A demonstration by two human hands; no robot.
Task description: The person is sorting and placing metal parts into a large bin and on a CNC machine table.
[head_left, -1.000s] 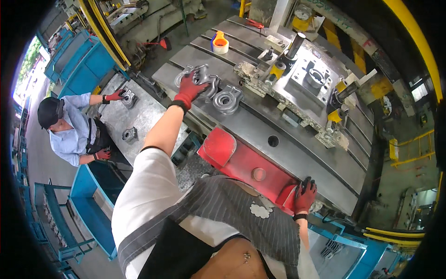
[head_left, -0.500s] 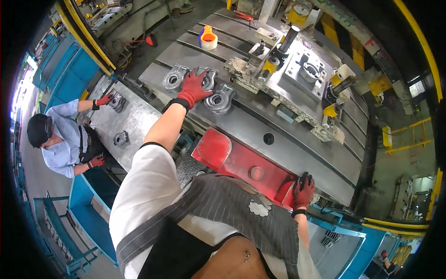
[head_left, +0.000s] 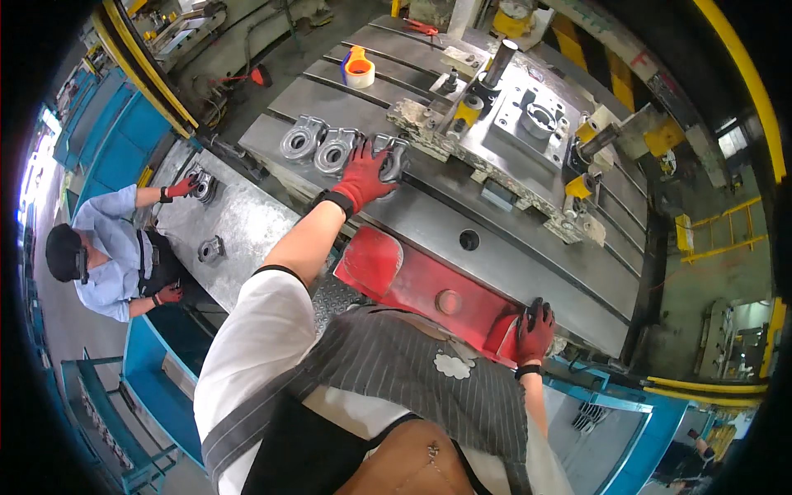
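In a red glove, my left hand (head_left: 363, 179) reaches over the rightmost of three grey metal parts with round openings, its fingers closed over the edge of that cast metal part (head_left: 396, 158). Beside it, to the left, lie a second ring-shaped part (head_left: 335, 153) and a third one (head_left: 302, 140), all on the slotted steel press bed (head_left: 429, 206). My right hand (head_left: 535, 332), gloved in red and black, rests with extended fingers at the bed's front edge, against the right end of a red metal bracket (head_left: 447, 302). Its palm is hidden.
A die set (head_left: 528, 132) with upright posts stands on the bed. Behind the parts sits an orange and white tape dispenser (head_left: 359, 71). At left, a co-worker (head_left: 107, 256) handles similar parts at a metal table (head_left: 235, 206). Yellow posts and blue frames surround us.
My left hand has moved from the middle metal part to the rightmost one. The middle part sits closer to the left one, and the rightmost has shifted back into line. My right hand stays put.
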